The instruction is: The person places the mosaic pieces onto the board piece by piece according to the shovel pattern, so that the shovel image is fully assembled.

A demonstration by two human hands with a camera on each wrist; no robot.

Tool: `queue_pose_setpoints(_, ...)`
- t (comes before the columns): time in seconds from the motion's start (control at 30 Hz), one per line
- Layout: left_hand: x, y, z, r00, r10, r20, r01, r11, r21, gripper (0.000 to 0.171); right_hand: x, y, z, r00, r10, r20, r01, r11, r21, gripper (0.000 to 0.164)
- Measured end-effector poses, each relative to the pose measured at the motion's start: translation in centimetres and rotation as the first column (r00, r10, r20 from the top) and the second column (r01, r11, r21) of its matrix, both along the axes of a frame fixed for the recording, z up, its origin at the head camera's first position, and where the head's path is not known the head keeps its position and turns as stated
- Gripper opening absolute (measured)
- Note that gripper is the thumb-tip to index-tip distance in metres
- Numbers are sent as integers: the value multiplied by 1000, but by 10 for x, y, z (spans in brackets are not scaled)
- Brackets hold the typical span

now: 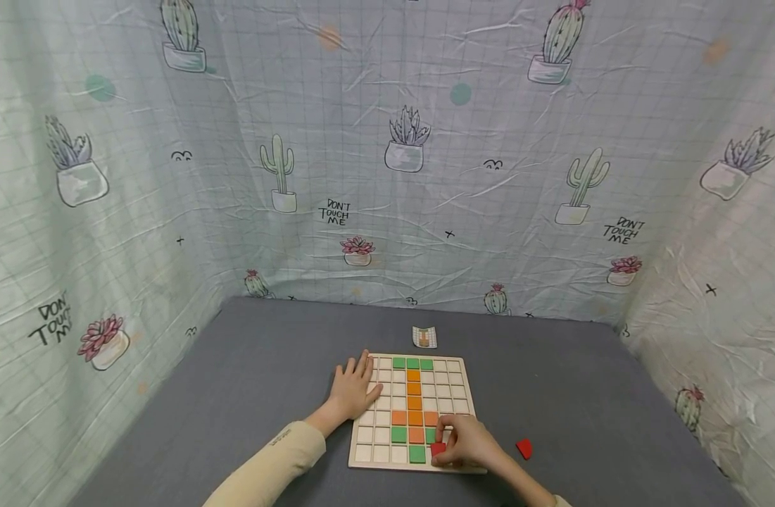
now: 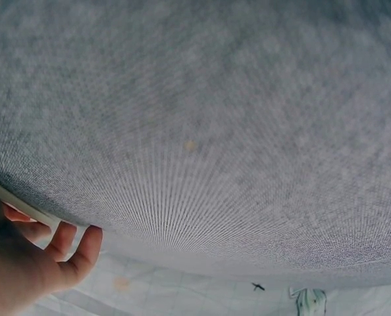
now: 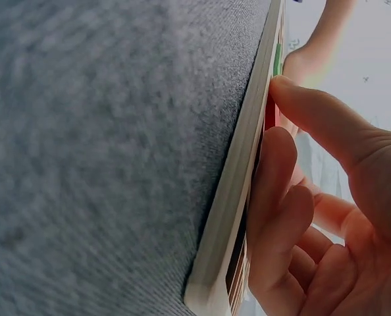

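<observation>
A pale wooden grid board [image 1: 364, 454] lies on the grey table, with green, orange and salmon square tiles in some of its cells. My left hand [image 1: 354, 389] rests on the board's left edge with its fingers spread. In the left wrist view, fingers of that hand [image 2: 70, 253] show beside the board's rim. At the board's near right part, my right hand [image 1: 466, 440] pinches a red piece [image 1: 438, 448] between thumb and fingers, low over the bottom row. From the right wrist, only a sliver of the red piece [image 3: 270, 113] shows between the fingertips.
A second red piece [image 1: 524, 448], with one rounded side, lies on the table right of the board. Behind the board is a small pattern card [image 1: 424, 337]. Cactus-print cloth [image 1: 374, 190] hangs at the back and both sides of the grey table [image 1: 267, 366].
</observation>
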State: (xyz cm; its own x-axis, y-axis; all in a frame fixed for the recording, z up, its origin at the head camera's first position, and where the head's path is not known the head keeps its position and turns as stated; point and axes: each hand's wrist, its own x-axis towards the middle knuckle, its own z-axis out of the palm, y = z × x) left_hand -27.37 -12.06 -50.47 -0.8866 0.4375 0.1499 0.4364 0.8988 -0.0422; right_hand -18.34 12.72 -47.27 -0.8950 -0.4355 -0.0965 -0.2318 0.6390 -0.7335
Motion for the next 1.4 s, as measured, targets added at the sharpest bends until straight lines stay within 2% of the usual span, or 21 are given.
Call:
queue_pose_setpoints(0.17,0,0,0,1000,1,-2,-1,1000,4,62,1,0,0,1000,10,-7,-10,1000,-3,26)
queue_pose_setpoints(0.33,1,0,1,1000,-2,-4,2,1000,8,61,0,5,0,999,36,-5,-37,998,-49,25)
queue_pose_setpoints(0.7,1,1,3,1000,1,0,-1,1000,10,61,-2,15,2,993,44,109,-30,992,-121,15)
queue_pose_setpoints(1.4,0,1,2,1000,7,12,-7,1000,0,62,0,12,3,997,54,57,-50,997,-64,12)
